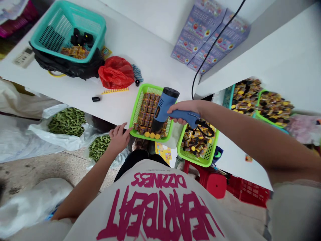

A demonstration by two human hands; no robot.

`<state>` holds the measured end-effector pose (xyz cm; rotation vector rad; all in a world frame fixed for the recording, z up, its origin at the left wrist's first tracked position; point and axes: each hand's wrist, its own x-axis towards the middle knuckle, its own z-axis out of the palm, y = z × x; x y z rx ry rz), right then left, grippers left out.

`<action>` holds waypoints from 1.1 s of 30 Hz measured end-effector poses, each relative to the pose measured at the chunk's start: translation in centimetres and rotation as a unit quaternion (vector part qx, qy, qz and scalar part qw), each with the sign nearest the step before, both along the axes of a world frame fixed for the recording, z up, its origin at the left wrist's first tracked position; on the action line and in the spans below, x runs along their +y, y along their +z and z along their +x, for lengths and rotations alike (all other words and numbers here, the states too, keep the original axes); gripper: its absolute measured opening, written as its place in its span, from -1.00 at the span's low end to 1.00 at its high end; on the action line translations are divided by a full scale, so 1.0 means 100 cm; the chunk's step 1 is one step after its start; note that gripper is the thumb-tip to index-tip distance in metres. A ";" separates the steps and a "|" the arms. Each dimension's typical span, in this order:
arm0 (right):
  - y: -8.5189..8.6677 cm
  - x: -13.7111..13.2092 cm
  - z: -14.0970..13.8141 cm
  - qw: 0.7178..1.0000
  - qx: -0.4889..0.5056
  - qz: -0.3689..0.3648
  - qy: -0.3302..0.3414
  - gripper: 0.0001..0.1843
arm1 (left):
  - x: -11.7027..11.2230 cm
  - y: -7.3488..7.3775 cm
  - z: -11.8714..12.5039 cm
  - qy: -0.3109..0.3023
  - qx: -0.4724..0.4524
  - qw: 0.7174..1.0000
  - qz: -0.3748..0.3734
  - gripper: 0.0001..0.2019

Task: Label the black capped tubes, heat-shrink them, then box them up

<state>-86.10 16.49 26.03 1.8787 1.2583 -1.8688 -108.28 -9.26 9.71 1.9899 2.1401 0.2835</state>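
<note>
My right hand [185,110] is wrapped around the handle of a blue heat gun [164,105]. The gun's dark nozzle points down over a lime-green basket [136,105] at the table edge. Rows of small printed, wrapped containers [146,110] stand packed in that basket, and a few with yellow tops [152,135] line its near side. Fingers spread, my left hand [119,136] is at the basket's near left corner, its fingertips at the rim. Whether they press on the rim I cannot tell.
A second green basket [209,160] of loose small bottles sits to the right; more filled baskets [273,107] lie beyond. A teal basket [100,26], red plastic bag [116,72] and stacked purple boxes [193,30] stand behind. A black cable [209,50] hangs down. Red stools [217,185] are below.
</note>
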 end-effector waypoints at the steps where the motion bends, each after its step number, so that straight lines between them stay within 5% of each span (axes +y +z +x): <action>1: 0.000 0.000 0.002 1.000 -0.013 -0.028 0.005 -0.86 | 0.010 -0.002 0.009 0.005 0.001 1.000 0.000 -0.57; 3: 0.001 0.000 0.007 0.993 -0.041 -0.105 0.022 -0.83 | 0.025 -0.007 0.026 -0.005 -0.006 1.000 -0.008 -0.55; 6: 0.003 -0.004 0.014 0.993 -0.018 -0.117 0.013 -0.81 | 0.028 -0.015 0.042 -0.025 -0.013 1.000 -0.014 -0.55; 14: 0.000 -0.016 0.001 0.981 0.072 -0.177 0.006 -0.80 | -0.050 -0.020 0.027 -0.034 -0.002 0.999 -0.016 -0.62; 18: -0.013 -0.018 -0.010 0.975 0.086 -0.200 0.048 -0.79 | -0.068 -0.021 0.012 0.006 0.010 1.000 -0.005 -0.66; 21: -0.015 -0.021 -0.015 0.975 0.082 -0.195 0.068 -0.80 | -0.053 -0.016 -0.007 0.077 0.023 0.997 0.011 -0.62; 25: -0.011 -0.024 -0.010 0.977 0.055 -0.187 0.085 -0.81 | -0.002 -0.007 -0.028 0.122 0.018 0.992 0.018 -0.57; 29: -0.005 -0.025 0.013 0.982 0.037 -0.173 0.068 -0.82 | 0.048 -0.009 -0.017 0.039 0.002 0.999 -0.004 -0.61; 33: -0.001 -0.026 0.040 0.988 0.046 -0.146 -0.006 -0.81 | 0.060 -0.018 0.005 -0.025 -0.001 0.999 -0.029 -0.65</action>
